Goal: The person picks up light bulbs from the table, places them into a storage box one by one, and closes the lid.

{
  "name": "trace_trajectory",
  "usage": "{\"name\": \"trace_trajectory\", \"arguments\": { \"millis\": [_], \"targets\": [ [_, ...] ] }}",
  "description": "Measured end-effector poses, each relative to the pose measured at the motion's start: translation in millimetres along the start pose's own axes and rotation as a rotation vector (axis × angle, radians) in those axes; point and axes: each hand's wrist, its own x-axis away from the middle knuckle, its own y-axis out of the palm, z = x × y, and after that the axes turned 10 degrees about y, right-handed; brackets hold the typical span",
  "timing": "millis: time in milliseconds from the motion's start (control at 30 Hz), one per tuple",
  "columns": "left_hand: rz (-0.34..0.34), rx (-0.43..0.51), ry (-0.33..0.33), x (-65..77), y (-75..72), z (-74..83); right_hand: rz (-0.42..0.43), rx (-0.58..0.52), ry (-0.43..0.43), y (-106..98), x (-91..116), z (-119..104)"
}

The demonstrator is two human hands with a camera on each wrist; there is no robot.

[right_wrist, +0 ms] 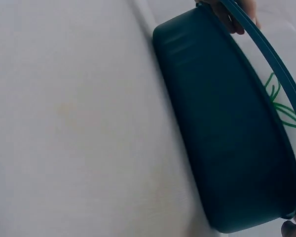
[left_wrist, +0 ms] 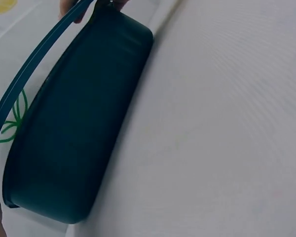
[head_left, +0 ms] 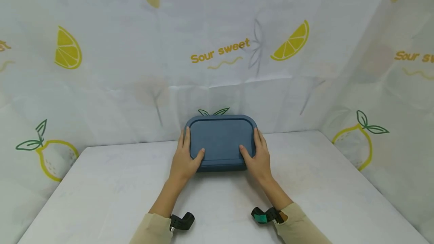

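Observation:
Both hands hold the blue rectangular lid (head_left: 222, 136) of a food container by its two short sides. My left hand (head_left: 183, 161) grips the left side, thumb on the lid's top and fingers along the edge. The right hand (head_left: 259, 161) mirrors it on the right side. Under the lid, the dark blue box (head_left: 222, 168) shows only as a strip in the head view. In the left wrist view, the lid (left_wrist: 37, 57) stands apart from the box (left_wrist: 79, 118), with a gap between them. The same gap separates lid (right_wrist: 269, 47) and box (right_wrist: 227, 128) in the right wrist view.
The box stands on a white-covered table (head_left: 112, 191), near its back edge. Behind it hangs a white curtain (head_left: 115, 48) printed with lemons and lettering, which also runs along both sides. Black wrist devices (head_left: 183, 221) sit on both forearms.

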Motion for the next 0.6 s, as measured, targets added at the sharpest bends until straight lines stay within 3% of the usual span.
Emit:
{"name": "trace_trajectory", "arguments": {
  "millis": [200,433,600],
  "targets": [
    [-0.053,-0.016,-0.058,4.1,7.2,-5.9,-0.048,0.043,0.055,3.9,0.1,8.4],
    [-0.059,-0.032,-0.075,5.5,8.8,-10.8,-0.078,0.065,0.098,6.5,1.4,9.0],
    [-0.085,-0.010,-0.127,4.4,8.5,-13.3,-0.097,0.084,0.132,7.6,0.6,8.7]
  ]
}}
